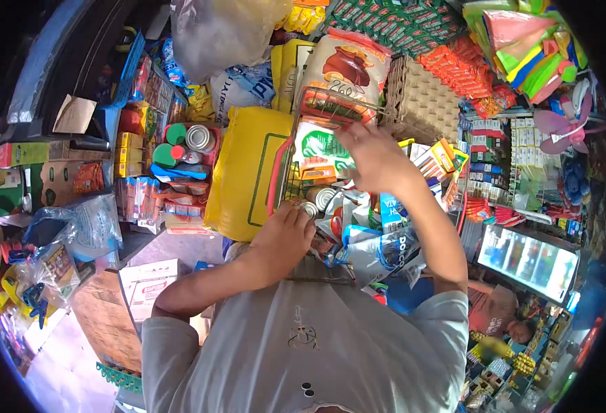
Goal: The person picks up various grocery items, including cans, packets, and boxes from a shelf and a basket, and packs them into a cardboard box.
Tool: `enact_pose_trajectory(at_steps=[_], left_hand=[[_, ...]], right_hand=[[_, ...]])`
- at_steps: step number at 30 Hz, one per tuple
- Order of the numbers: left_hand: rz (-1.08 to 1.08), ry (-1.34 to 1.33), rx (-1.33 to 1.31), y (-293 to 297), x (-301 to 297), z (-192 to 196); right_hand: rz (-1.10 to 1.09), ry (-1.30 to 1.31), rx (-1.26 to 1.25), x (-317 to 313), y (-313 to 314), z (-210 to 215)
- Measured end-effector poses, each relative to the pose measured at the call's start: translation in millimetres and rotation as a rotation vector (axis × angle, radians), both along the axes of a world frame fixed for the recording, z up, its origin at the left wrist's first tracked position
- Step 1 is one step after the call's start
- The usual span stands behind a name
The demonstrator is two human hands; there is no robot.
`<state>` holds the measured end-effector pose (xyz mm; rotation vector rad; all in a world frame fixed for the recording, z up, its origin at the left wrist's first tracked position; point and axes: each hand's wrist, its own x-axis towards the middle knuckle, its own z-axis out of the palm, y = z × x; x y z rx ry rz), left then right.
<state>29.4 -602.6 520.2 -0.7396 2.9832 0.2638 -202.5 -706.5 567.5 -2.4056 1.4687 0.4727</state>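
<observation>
A wire basket with a red rim (pixel 282 165) stands in front of my chest, packed with a green and white packet (pixel 317 148), small boxes and tins (pixel 320 197). My left hand (pixel 286 234) is curled at the basket's near rim, beside the tins, and seems to grip it. My right hand (pixel 375 158) reaches over the basket's far right side, its fingertips at the top of the green and white packet near the far rim. Its back faces me, so its grasp is hidden. A blue and white bag (pixel 385 248) lies just below the basket.
A big yellow sack (pixel 244 175) leans left of the basket. Egg trays (pixel 420 103) and stacked snack packs rise behind it. Tins and boxes (pixel 193 141) fill the left shelves. A cardboard box (pixel 145 286) sits lower left; another person (pixel 499 316) is lower right.
</observation>
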Motion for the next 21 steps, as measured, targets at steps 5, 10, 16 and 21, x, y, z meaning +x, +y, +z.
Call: enact_pose_trajectory(at_steps=[5,10,16,21], left_hand=[[0.039,-0.023,0.057,-0.1,-8.5,3.0],[0.087,-0.173,0.07,0.7,-18.7,0.4],[0.127,-0.036,0.055,-2.7,-17.7,-2.9],[0.211,0.081,0.033,3.2,-18.6,-10.1]], right_hand=[[0.184,-0.215,0.469,-13.1,80.5,36.7],[0.201,-0.059,0.436,-14.3,115.8,47.6],[0.09,-0.197,0.677,-28.6,84.7,55.8],[0.062,-0.369,0.589,-39.2,54.0,59.9]])
